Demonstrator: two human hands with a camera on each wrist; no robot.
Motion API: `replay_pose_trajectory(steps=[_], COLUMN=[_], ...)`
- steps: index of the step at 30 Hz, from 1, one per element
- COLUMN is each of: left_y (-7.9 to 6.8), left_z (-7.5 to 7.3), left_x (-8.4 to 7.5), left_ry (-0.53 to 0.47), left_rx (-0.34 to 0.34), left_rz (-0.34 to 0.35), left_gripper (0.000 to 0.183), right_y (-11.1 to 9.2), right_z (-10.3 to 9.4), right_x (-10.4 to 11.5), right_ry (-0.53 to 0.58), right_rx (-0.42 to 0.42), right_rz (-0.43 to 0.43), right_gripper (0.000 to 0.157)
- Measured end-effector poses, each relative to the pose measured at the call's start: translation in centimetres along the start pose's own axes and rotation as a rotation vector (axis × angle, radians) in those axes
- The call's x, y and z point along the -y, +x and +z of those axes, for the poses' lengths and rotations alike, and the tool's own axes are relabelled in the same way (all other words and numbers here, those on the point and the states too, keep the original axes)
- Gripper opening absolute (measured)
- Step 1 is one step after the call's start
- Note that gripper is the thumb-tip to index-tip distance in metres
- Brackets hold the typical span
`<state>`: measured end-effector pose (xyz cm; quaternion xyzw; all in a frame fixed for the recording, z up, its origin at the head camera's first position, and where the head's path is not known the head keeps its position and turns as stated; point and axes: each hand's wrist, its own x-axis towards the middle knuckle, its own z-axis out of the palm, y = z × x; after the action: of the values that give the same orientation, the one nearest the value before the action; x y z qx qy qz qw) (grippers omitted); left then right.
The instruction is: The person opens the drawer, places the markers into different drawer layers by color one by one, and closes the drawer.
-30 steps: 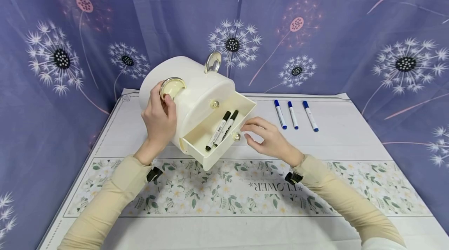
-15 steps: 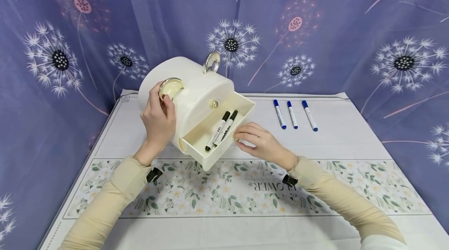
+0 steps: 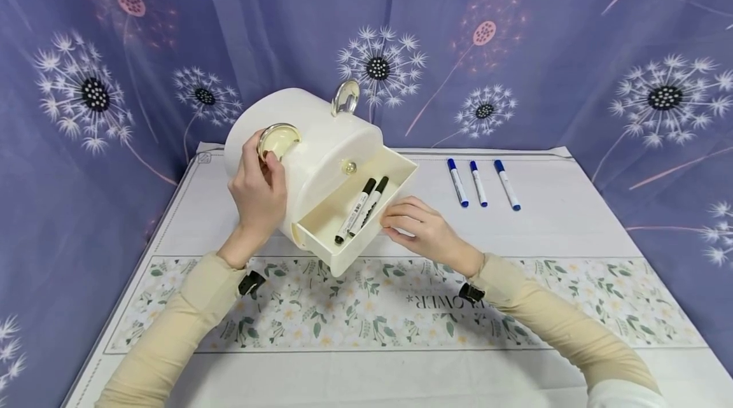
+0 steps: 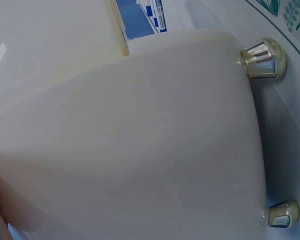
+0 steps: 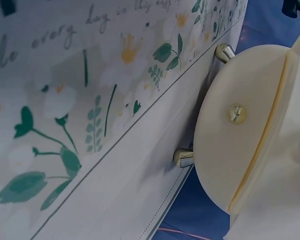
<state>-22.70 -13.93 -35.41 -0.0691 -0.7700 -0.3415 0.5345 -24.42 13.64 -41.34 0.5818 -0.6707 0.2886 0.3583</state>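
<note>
A white rounded drawer box [image 3: 312, 140] with two gold-rimmed ears stands on the table, turned at an angle. My left hand [image 3: 258, 195] grips its near ear [image 3: 282, 139], thumb on the front side. One drawer [image 3: 357, 254] is pulled out, and inside it lie two markers [image 3: 357, 209] with black caps. At the drawer's front my right hand [image 3: 426, 230] pinches the knob, which the fingers hide. Above the opening shows another knob [image 3: 349, 167]. In the right wrist view the box's lower front carries a gold knob [image 5: 235, 114].
Three blue-capped markers [image 3: 480, 185] lie at the back right of the white table. A floral printed band [image 3: 366, 319] runs across the tablecloth. Behind and at the sides hangs a purple dandelion curtain [image 3: 286, 26]. Short gold feet [image 4: 264, 59] hold up the box.
My right hand has moved left to the drawer's front and its fingers have closed round the knob. The left hand, the box and the drawer hold their places.
</note>
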Motion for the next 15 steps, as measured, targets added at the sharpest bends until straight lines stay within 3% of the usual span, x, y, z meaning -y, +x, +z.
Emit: replay_pose_trajectory(steps=[15], left_y=[0.08], left_z=[-0.10], left_x=[-0.02], left_ry=[0.000], left_rx=[0.007], left_rz=[-0.003], left_gripper=[0.033], right_y=[0.35], right_z=[-0.56], right_x=[0.14], right_ry=[-0.026], right_rx=[0.100], right_rz=[0.043], right_gripper=[0.019])
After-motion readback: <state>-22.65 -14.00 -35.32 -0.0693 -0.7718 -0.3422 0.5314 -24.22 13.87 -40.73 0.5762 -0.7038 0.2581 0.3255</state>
